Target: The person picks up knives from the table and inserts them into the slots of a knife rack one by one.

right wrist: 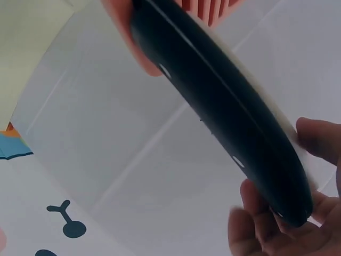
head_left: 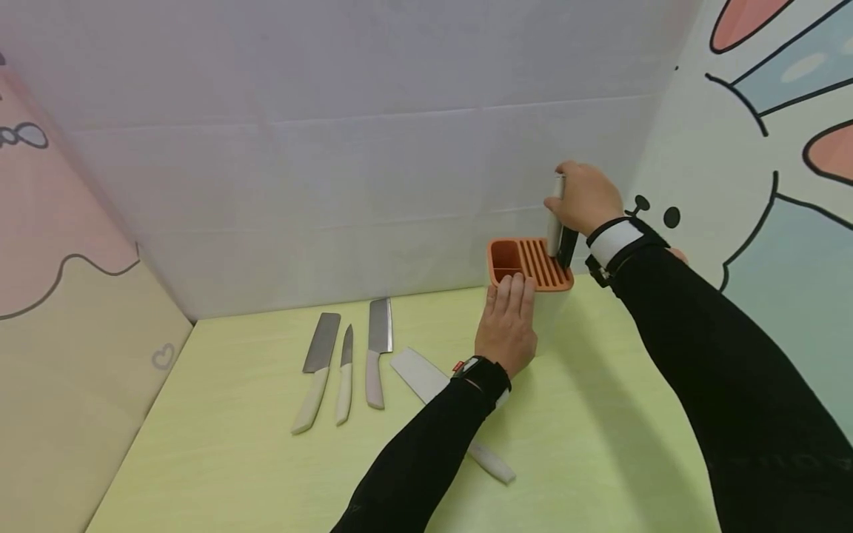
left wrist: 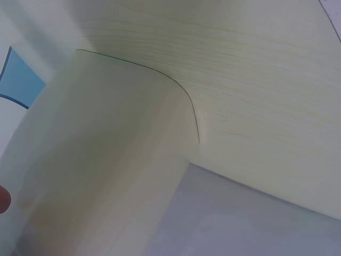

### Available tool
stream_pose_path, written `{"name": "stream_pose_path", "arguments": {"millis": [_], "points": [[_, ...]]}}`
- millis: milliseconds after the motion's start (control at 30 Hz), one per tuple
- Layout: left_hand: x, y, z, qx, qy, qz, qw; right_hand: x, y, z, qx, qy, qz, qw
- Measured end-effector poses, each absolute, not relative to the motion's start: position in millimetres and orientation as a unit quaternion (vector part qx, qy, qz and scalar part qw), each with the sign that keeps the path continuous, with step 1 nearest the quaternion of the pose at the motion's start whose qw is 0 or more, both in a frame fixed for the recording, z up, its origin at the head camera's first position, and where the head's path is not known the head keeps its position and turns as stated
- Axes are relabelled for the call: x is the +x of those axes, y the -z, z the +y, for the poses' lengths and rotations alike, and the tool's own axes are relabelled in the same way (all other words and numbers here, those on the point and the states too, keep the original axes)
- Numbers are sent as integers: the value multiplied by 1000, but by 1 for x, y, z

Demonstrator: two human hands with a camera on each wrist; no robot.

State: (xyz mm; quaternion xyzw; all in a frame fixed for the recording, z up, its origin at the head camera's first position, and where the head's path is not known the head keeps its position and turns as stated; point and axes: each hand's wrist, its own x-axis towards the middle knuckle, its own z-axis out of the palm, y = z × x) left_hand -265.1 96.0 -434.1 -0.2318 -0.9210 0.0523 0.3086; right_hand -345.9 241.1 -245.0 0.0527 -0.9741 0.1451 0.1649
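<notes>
At the back right stands a knife block with a pale body and an orange slotted top (head_left: pixel 496 255). My right hand (head_left: pixel 589 200) grips a white-handled knife (head_left: pixel 553 233) upright at the top's right end; its blade is hidden in the block. Right beside it is a black handle (right wrist: pixel 213 106), its end close to my right fingers (right wrist: pixel 256 213) in the right wrist view. My left hand (head_left: pixel 508 326) presses on the front of the block, fingers extended up to the orange rim. In the left wrist view one fingertip (left wrist: pixel 4 200) shows by the pale body (left wrist: pixel 96 144).
Left of the block, a cleaver (head_left: pixel 321 348), a small knife (head_left: pixel 346 370) and another broad knife (head_left: pixel 380 329) lie on the yellow-green table (head_left: pixel 233 407). A large knife (head_left: pixel 420 374) lies partly under my left forearm. Walls stand behind and at both sides.
</notes>
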Motion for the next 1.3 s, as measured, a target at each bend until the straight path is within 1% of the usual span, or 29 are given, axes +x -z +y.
{"name": "stream_pose_path", "arguments": {"millis": [300,433,700,1000,1300], "points": [[-267,433,95,-231,-51,-921,309,-341,243,246,50,-219,-966,127],[-268,432,95,-230,-49,-924,300,-337,244,247,43,-233,-965,110],[-269,433,95,-231,-47,-928,288,-328,251,248,47,-230,-971,52],[-270,434,94,-230,-46,-927,294,-327,249,249,43,-225,-973,28],[-271,432,93,-230,-49,-928,288,-324,251,255,29,-241,-970,28]]}}
